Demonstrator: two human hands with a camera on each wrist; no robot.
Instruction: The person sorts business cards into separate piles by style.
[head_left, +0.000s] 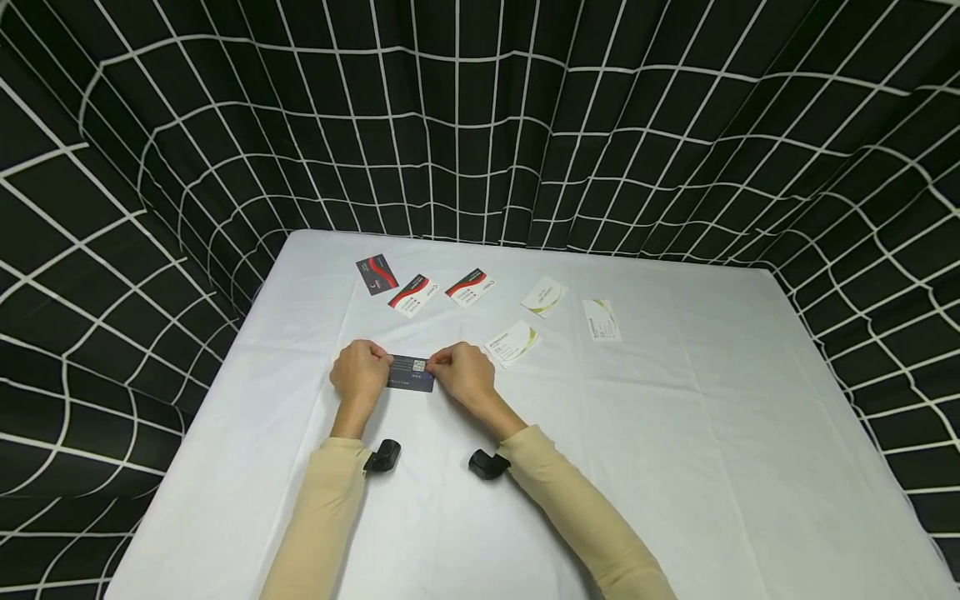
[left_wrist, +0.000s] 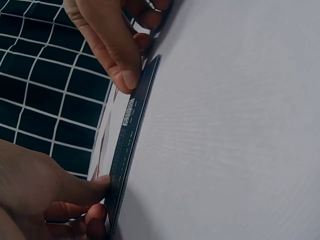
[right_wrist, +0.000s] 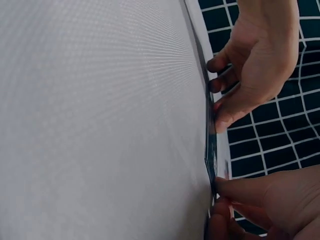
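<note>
A dark business card (head_left: pixel 409 380) with a small QR code and pale print lies level between both hands, low over the white tablecloth. In the left wrist view the dark card (left_wrist: pixel 125 150) shows layered edges, like thin cards stacked together. My left hand (head_left: pixel 360 373) pinches its left end between thumb and fingers. At the opposite end, the right hand (head_left: pixel 467 379) pinches the upper right corner. Just beyond the right hand lies a white card with a yellow-green curve (head_left: pixel 512 343).
Behind the hands lie a dark card with a red stripe (head_left: pixel 377 275), two white, red and black cards (head_left: pixel 414 296) and two more white cards (head_left: pixel 602 320). A black curtain with a white grid (head_left: pixel 480 125) surrounds the white-covered table (head_left: pixel 675 467).
</note>
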